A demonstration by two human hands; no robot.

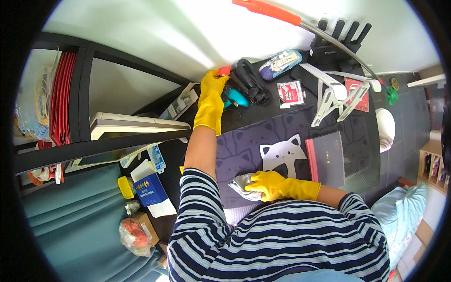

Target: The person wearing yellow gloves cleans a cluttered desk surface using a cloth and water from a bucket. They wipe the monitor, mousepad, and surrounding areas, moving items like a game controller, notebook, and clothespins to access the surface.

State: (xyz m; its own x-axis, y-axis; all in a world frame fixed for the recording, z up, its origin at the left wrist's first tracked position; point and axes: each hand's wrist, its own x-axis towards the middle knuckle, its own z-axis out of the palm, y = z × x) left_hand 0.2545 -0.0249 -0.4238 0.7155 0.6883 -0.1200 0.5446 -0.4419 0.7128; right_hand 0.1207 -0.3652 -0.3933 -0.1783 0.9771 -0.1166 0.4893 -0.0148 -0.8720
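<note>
My left hand (212,83), in a yellow rubber glove, reaches to the back of the desk by the wall. Its fingers are closed on a small red object (224,71) whose kind I cannot make out. Just beside that hand lie a teal game controller (236,97) and a black item (251,83), perhaps a folded stand. My right hand (271,185), gloved the same way, grips a crumpled cloth (243,187) against the dark desk mat (234,148) with cat prints. The glove covers part of the cloth.
A dark book (327,158) lies on the mat's right, below a white folding laptop stand (331,88). Behind stand a black router (334,49) and an oval printed case (280,64). A red-handled pole (267,12) crosses above. At left are a black shelf frame (105,149) and a monitor (141,123).
</note>
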